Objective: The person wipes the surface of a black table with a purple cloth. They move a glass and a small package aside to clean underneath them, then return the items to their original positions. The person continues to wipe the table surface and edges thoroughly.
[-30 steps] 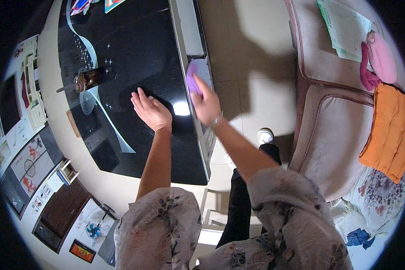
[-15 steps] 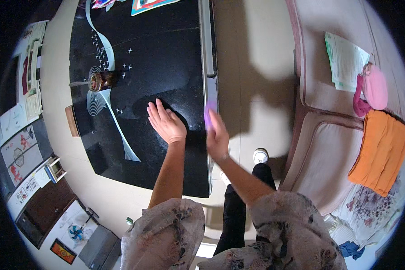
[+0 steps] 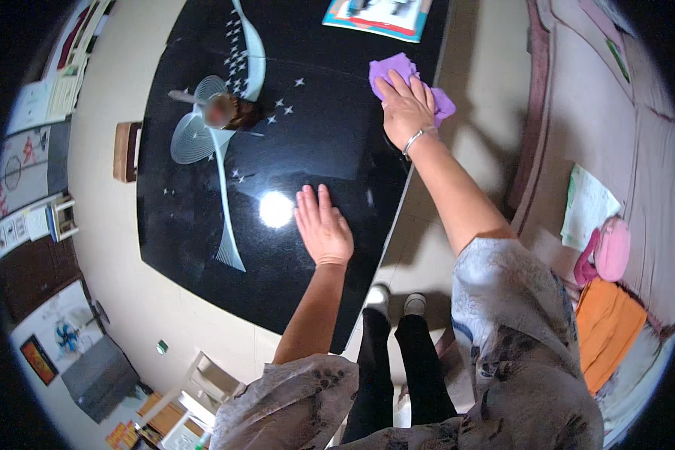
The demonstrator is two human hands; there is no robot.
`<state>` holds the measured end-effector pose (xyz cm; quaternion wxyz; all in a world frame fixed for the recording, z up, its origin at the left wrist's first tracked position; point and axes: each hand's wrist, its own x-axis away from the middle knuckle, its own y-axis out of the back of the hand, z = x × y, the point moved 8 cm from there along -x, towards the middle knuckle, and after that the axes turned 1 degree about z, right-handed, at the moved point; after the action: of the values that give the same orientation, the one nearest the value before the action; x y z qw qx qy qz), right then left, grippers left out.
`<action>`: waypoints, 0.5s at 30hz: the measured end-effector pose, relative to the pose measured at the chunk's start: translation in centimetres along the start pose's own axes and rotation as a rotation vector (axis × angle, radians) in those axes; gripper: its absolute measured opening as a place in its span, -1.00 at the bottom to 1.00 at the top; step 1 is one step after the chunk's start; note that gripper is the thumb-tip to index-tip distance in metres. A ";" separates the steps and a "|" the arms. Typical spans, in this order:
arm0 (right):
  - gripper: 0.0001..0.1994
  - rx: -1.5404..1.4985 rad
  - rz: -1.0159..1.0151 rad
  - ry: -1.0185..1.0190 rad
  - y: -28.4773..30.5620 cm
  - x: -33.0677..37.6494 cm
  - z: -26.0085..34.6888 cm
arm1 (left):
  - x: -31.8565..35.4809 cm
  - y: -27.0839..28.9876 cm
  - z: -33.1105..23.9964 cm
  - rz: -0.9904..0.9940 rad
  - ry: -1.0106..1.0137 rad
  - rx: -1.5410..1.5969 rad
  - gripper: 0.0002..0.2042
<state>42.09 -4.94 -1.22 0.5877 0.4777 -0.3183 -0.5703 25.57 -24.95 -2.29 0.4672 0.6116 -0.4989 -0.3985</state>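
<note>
My right hand, with a bracelet at its wrist, holds a purple cloth pressed against the black table near its right edge. Its fingers lie stretched over the cloth, which sticks out beyond them on both sides; the thumb is hidden. Lower on the same glossy top, my left hand rests flat with its fingers extended and nothing in it. A bright light reflection shows just left of that hand. Farther left stands a dark brown, see-through container with a blurred top and a light handle-like piece beside it.
A book or folder with a blue border lies at the table's far end. To the right is a sofa bearing a paper sheet, a pink pouch and an orange cloth. A brown stool stands beyond the left edge.
My right hand has gone forward from beside the table's edge onto its top, laying the purple cloth down. My left hand remains on the table. The whole view has shifted and turned.
</note>
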 end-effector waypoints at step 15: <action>-0.49 -0.191 0.182 0.289 -5.4 -4.3 11.8 | -0.2 1.1 1.5 0.094 0.081 0.139 -0.44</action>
<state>28.66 -2.48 -1.50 0.7190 0.4659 -0.2170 -0.4680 23.83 -25.07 -1.63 0.4615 0.6342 -0.5341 -0.3154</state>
